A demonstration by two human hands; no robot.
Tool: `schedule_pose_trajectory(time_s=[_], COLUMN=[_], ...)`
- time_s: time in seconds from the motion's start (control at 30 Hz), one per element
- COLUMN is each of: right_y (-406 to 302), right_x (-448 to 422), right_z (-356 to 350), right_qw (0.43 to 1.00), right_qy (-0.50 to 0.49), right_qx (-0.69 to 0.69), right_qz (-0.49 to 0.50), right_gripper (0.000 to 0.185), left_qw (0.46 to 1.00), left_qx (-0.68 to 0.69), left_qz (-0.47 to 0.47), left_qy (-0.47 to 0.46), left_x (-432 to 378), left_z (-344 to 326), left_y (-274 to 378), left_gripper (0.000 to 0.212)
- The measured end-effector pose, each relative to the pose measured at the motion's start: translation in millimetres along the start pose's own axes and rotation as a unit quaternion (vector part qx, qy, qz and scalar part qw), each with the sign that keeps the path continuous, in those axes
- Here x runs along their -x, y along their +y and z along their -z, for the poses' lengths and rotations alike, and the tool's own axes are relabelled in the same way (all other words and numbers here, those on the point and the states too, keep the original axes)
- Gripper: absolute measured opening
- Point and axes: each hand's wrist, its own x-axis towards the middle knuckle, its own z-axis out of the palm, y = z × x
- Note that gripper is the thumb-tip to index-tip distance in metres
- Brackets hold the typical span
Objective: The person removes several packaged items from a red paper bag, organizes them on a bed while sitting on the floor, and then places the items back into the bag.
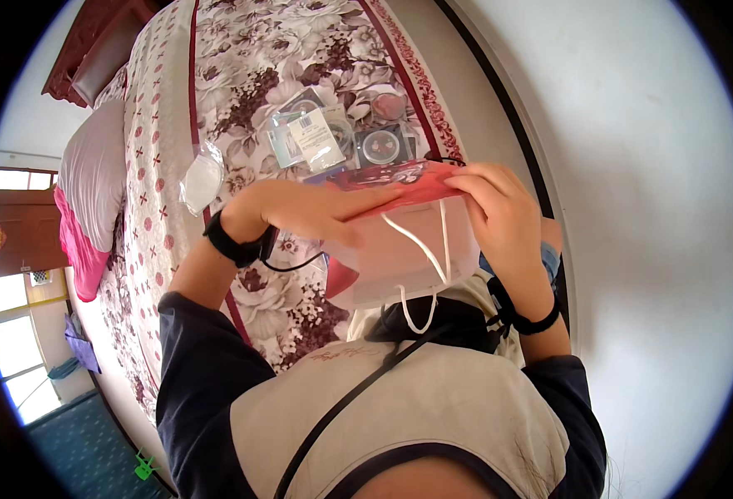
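Note:
A paper gift bag (416, 243) with a pale inside and white rope handles (425, 249) is held tilted in front of my chest. Along its far edge runs a red glossy printed surface (397, 179); whether it is part of the bag or a separate piece, I cannot tell. My right hand (500, 209) pinches the right end of this red edge, thumb and fingers around it. Slightly blurred, my left hand (316, 209) lies across the bag's left side, fingers stretched along the red edge. Its grip is unclear.
Clear plastic packets (382, 148) and a white card packet (316, 140) lie on the floral bedspread (241, 81) beyond the bag. A white item in clear wrapping (202, 181) is left of them. The wall (653, 218) rises on the right; a pillow (95, 174) is far left.

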Motion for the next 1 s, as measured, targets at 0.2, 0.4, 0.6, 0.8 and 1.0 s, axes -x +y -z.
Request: schedule_pose_trajectory(time_s=[0.2, 0.4, 0.6, 0.8, 1.0], right_y=[-4.0, -0.5, -14.4, -36.1, -25.7], right_x=[0.1, -2.0, -5.2, 5.4, -17.9], right_z=[-0.2, 0.6, 18.7, 37.7, 33.1], right_qw=[1.000, 0.999, 0.999, 0.956, 0.931], right_qy=[-0.001, -0.012, 0.003, -0.217, -0.261], right_qx=[-0.021, -0.029, -0.032, -0.114, -0.169], right_qz=[0.008, 0.013, 0.042, 0.161, 0.193], right_gripper=[0.019, 0.019, 0.024, 0.047, 0.051], left_qw=[0.994, 0.984, 0.972, 0.879, 0.857], left_qx=[-0.051, 0.033, 0.098, 0.346, 0.371], left_qz=[-0.086, -0.174, -0.155, -0.049, -0.052], left_qy=[0.054, 0.022, 0.144, 0.323, 0.354], left_x=[-0.3, 0.9, 5.0, 13.1, 4.6], left_z=[-22.8, -14.9, 0.1, 20.3, 50.0], left_y=[1.0, -1.9, 1.9, -17.4, -36.1], left_gripper=[0.087, 0.074, 0.058, 0.051, 0.054])
